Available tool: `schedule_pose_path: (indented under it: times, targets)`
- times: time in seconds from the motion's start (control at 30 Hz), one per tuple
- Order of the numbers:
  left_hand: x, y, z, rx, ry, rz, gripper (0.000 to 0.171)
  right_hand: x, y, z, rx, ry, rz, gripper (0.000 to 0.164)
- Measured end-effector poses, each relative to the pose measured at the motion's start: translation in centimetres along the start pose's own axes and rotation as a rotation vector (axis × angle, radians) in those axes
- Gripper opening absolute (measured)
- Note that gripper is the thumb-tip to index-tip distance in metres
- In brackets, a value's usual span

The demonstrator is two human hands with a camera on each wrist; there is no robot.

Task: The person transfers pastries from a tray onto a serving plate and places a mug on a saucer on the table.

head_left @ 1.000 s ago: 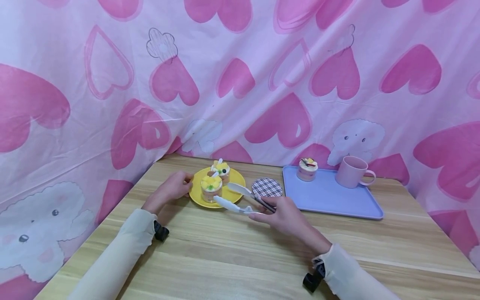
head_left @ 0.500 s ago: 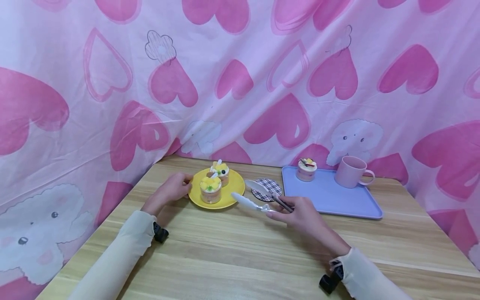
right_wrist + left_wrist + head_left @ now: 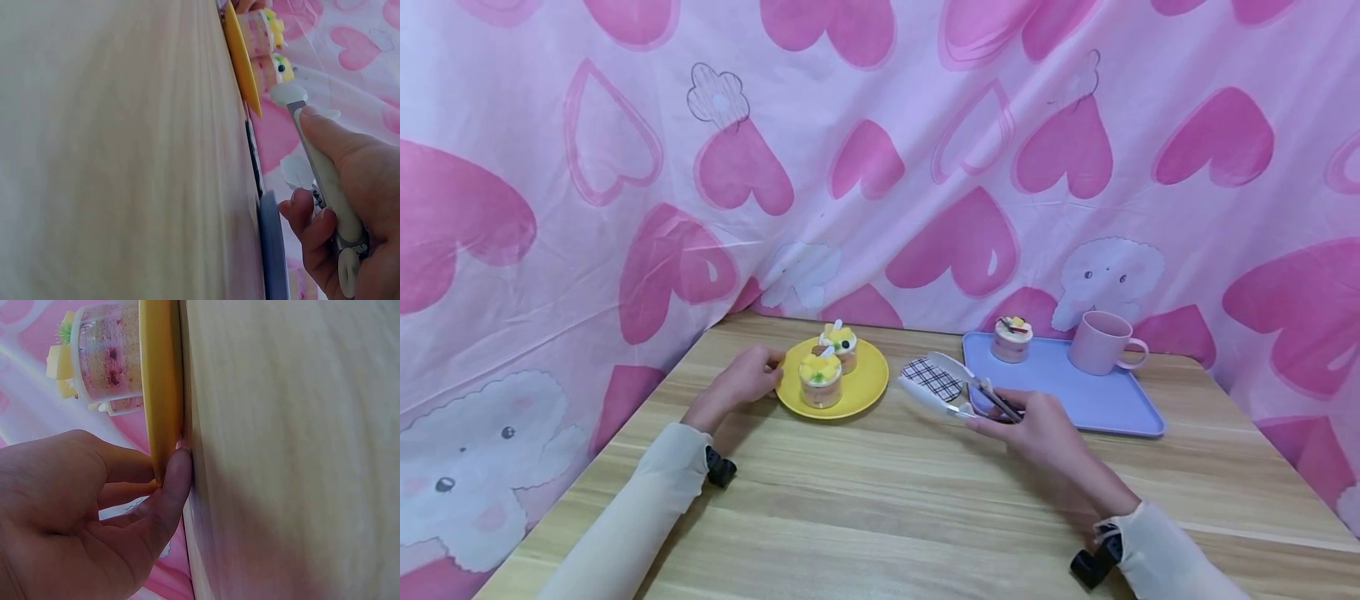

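At the left, my left hand (image 3: 737,382) pinches the rim of a yellow plate (image 3: 867,392); in the left wrist view the thumb lies under the rim, fingers on the other side. Two clear dessert cups (image 3: 821,392) with layered cake and yellow fruit pieces stand upright on the plate. My right hand (image 3: 1043,429) holds white-tipped tongs (image 3: 925,395), seen edge-on as tongs (image 3: 331,181) in the right wrist view. Their arms are spread with nothing gripped between them, above a checked round coaster (image 3: 927,377).
Right of the coaster lies a periwinkle tray (image 3: 1067,402). On it stand another dessert cup (image 3: 1012,343) and a pink mug (image 3: 1096,346), handle to the right. A pink heart-print cloth (image 3: 955,242) hangs behind the wooden table (image 3: 850,508).
My right hand has drawn the tongs rightward, from beside the dessert cups to over the coaster. The left hand has kept its hold on the plate, and the cups stayed put.
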State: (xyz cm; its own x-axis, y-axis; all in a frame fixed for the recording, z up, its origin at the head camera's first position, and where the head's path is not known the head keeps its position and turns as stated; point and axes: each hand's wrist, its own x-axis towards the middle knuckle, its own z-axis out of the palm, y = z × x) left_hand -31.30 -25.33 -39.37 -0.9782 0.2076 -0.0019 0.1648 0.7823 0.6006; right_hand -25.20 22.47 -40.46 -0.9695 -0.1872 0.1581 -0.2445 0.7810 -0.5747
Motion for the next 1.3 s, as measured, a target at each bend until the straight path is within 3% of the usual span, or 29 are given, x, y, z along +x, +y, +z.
schedule_pose_path:
  times: [0.17, 0.53, 0.67, 0.97, 1.3]
  targets:
    - [0.1, 0.0, 0.0, 0.004, -0.004, -0.013, 0.039, 0.3, 0.7, -0.7, 0.041, -0.019, 0.043, 0.101]
    - [-0.1, 0.1, -0.1, 0.005, -0.006, -0.014, 0.04, 1.0, 2.6, -2.2, -0.014, 0.065, 0.036, 0.085]
    - [-0.1, 0.1, -0.1, 0.006, -0.009, -0.01, 0.042, 1.0, 3.5, -3.1, 0.013, 0.095, 0.055, 0.076]
    - [-0.3, 0.2, -0.2, 0.012, -0.001, -0.002, 0.041, 1.1, 4.8, -4.2, 0.047, 0.16, 0.091, 0.087]
    - [-0.1, -0.1, -0.1, 0.024, 0.015, 0.018, 0.035, 1.1, 5.5, -4.4, 0.063, 0.259, 0.048, 0.071]
